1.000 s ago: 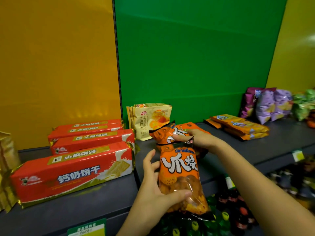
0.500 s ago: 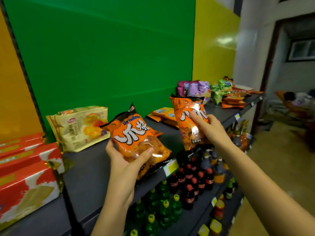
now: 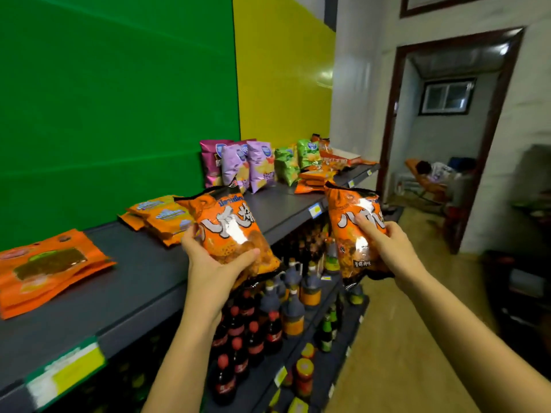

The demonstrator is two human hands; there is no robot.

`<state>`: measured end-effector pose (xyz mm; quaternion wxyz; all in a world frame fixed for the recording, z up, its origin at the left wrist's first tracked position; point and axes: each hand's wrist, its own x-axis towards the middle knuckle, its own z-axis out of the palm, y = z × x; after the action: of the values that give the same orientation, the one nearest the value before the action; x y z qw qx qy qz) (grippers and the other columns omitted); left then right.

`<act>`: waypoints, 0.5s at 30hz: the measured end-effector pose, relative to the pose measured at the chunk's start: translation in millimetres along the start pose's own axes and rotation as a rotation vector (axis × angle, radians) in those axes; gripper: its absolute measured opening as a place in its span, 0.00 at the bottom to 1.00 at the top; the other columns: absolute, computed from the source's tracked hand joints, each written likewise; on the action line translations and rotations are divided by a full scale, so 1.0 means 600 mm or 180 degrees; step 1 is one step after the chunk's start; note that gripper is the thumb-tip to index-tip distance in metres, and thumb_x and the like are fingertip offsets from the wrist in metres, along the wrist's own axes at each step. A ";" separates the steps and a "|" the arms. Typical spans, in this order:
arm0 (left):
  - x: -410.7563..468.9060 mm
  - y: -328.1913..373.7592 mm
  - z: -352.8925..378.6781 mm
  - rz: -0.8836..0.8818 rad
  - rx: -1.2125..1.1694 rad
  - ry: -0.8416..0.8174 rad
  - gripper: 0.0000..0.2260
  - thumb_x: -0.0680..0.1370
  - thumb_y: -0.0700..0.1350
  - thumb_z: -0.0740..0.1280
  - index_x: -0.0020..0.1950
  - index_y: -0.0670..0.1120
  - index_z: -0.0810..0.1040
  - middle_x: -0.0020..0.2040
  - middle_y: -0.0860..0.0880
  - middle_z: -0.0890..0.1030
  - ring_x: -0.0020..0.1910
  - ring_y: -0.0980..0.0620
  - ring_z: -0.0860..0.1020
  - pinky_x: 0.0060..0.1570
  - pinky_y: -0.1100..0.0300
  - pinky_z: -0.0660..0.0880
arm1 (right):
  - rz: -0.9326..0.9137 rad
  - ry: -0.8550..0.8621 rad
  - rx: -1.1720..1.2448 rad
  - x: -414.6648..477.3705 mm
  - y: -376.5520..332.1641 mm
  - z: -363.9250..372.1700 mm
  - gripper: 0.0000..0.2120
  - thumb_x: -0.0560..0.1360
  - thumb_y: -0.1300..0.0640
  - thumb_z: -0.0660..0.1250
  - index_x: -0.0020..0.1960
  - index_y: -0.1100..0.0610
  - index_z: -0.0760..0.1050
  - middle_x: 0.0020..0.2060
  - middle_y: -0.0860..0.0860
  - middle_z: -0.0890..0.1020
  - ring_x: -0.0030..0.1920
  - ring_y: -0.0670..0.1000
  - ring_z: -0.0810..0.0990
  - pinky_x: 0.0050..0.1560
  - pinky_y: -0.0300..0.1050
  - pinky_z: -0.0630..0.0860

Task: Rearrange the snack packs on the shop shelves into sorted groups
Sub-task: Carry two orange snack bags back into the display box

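I see my left hand gripping an orange snack pack at the front edge of the shelf. My right hand grips a second orange pack at its three o'clock. Purple bags stand at twelve o'clock, and bottles at six.

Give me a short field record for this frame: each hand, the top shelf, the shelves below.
left hand: grips first orange snack bag, held off the shelf
right hand: grips second orange snack bag, also off the shelf
top shelf: flat orange pouches nearest, then yellow-orange packs, purple bags, green bags
lower shelves: bottles, many dark with red caps
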<state>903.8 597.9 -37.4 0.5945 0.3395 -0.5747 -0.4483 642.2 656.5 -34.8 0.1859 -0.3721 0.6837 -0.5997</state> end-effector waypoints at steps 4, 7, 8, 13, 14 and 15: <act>0.033 -0.037 0.124 -0.0042 0.0034 -0.0004 0.42 0.64 0.36 0.76 0.69 0.51 0.55 0.66 0.48 0.70 0.62 0.49 0.74 0.61 0.53 0.71 | 0.0108 0.0093 -0.0041 0.093 0.049 -0.094 0.29 0.64 0.31 0.66 0.53 0.51 0.69 0.53 0.53 0.79 0.51 0.56 0.81 0.55 0.57 0.78; 0.059 -0.060 0.209 -0.0082 0.0069 -0.0112 0.42 0.65 0.35 0.76 0.70 0.48 0.54 0.66 0.47 0.70 0.60 0.50 0.74 0.55 0.58 0.71 | 0.0193 0.0199 -0.0031 0.155 0.086 -0.150 0.28 0.64 0.32 0.66 0.54 0.50 0.68 0.54 0.54 0.79 0.51 0.57 0.81 0.55 0.58 0.78; 0.069 -0.070 0.237 -0.0086 0.0088 -0.0150 0.42 0.65 0.35 0.76 0.70 0.48 0.54 0.66 0.47 0.70 0.60 0.50 0.74 0.54 0.59 0.71 | 0.0232 0.0217 -0.0008 0.175 0.096 -0.165 0.27 0.65 0.32 0.66 0.54 0.50 0.68 0.54 0.54 0.79 0.51 0.57 0.81 0.54 0.58 0.78; 0.126 -0.124 0.365 -0.0085 0.0100 -0.0350 0.42 0.64 0.37 0.76 0.70 0.50 0.54 0.67 0.48 0.70 0.62 0.50 0.74 0.62 0.52 0.72 | 0.0313 0.0343 0.0064 0.284 0.152 -0.220 0.25 0.67 0.35 0.67 0.53 0.52 0.68 0.53 0.54 0.79 0.50 0.57 0.81 0.52 0.57 0.79; 0.140 -0.136 0.391 -0.0093 0.0101 -0.0387 0.42 0.65 0.37 0.76 0.70 0.50 0.53 0.67 0.48 0.70 0.62 0.50 0.74 0.63 0.52 0.72 | 0.0321 0.0357 0.0060 0.308 0.163 -0.228 0.24 0.67 0.35 0.67 0.51 0.51 0.69 0.52 0.54 0.79 0.50 0.57 0.81 0.52 0.58 0.79; 0.155 -0.147 0.417 -0.0098 0.0093 -0.0430 0.42 0.65 0.38 0.76 0.70 0.51 0.53 0.67 0.49 0.70 0.62 0.51 0.74 0.63 0.52 0.72 | 0.0317 0.0369 0.0053 0.335 0.175 -0.234 0.22 0.66 0.34 0.67 0.48 0.50 0.69 0.52 0.54 0.79 0.50 0.57 0.81 0.53 0.58 0.79</act>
<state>638.3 507.6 -56.1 0.5424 0.3259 -0.6147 -0.4708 382.3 605.6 -67.1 0.1786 -0.3007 0.7060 -0.6159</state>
